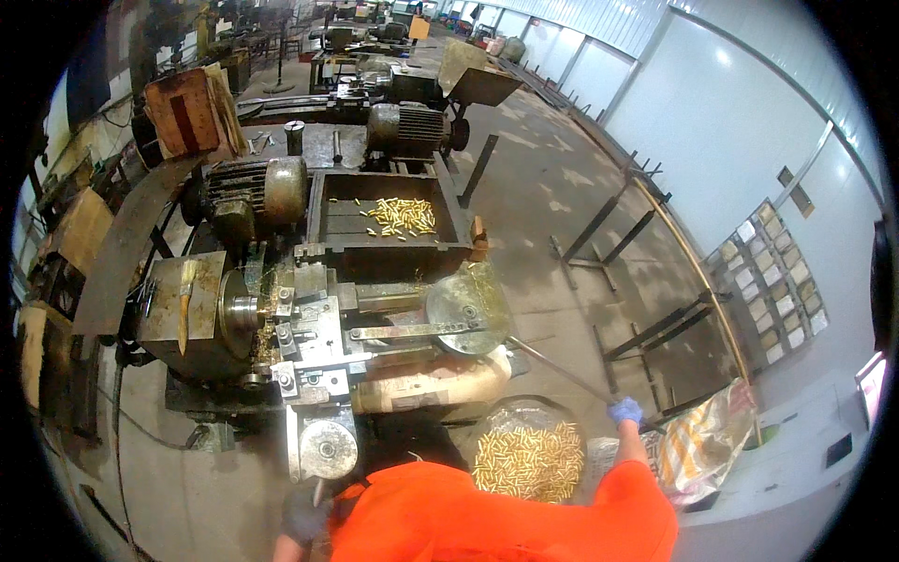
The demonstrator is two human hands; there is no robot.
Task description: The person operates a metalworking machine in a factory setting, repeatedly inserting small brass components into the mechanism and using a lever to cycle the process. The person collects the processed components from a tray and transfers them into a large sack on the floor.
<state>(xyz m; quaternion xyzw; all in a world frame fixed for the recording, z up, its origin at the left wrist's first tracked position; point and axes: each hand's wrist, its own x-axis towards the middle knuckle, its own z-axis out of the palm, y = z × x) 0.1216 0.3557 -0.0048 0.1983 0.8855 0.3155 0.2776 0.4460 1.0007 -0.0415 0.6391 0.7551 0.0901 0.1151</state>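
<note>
My right hand point(626, 410), in a blue glove, is closed round the outer end of a long metal lever point(562, 370). The lever runs out from a round metal disc point(468, 314) on a small lathe. At the lower left my left hand point(305, 513), in a dark glove, grips the short handle point(319, 491) below a round handwheel point(328, 450). The tool slide point(318, 339) lies between the disc and the lathe's chuck point(245, 312). Metal shavings sit around the chuck. A round tub point(579, 429) full of small brass-coloured pieces point(529, 459) stands between my arms.
Behind the slide, a metal tray point(320, 211) holds more brass pieces point(405, 215). A brush point(185, 309) lies on the headstock, near an electric motor point(257, 197). To the right are a patterned sack point(707, 445) and metal stands point(646, 337). Further machines line the back.
</note>
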